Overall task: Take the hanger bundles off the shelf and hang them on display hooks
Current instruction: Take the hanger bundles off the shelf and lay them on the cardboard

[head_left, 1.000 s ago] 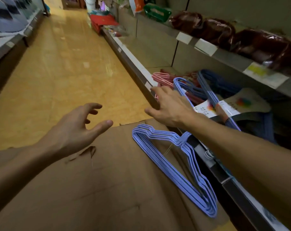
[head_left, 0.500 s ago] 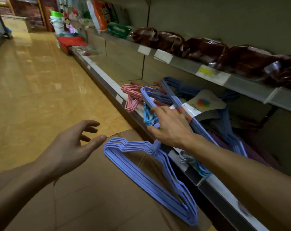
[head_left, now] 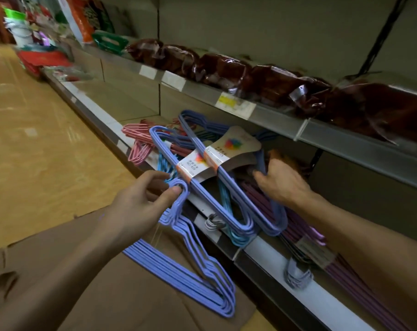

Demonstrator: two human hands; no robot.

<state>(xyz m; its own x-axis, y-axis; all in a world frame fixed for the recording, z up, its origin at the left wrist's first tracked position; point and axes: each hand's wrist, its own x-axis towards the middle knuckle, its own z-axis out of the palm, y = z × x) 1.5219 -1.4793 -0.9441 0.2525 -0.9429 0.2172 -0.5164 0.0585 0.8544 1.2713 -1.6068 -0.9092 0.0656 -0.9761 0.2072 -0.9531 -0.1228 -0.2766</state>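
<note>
A loose bundle of periwinkle hangers (head_left: 190,278) lies over the cardboard; my left hand (head_left: 140,204) pinches its hook loops between thumb and fingers. On the low shelf (head_left: 269,254) two banded blue hanger bundles (head_left: 202,177) with paper labels lie crossed over pink (head_left: 138,139), turquoise and purple (head_left: 346,266) bundles. My right hand (head_left: 281,182) reaches into the pile behind the labelled bundles, its fingers against a dark blue hanger; whether they curl round it is hidden. No display hooks are in view.
Brown cardboard (head_left: 95,283) covers the floor at my knees. The shelf above (head_left: 346,134) holds dark red wrapped packs and overhangs the hanger pile. The yellow aisle floor (head_left: 35,151) runs off to the left, with red and green goods at its far end.
My left hand moved right and took hold of the loose bundle's hooks. My right hand left the front of the pile and went deeper to the right. The view swung towards the shelf.
</note>
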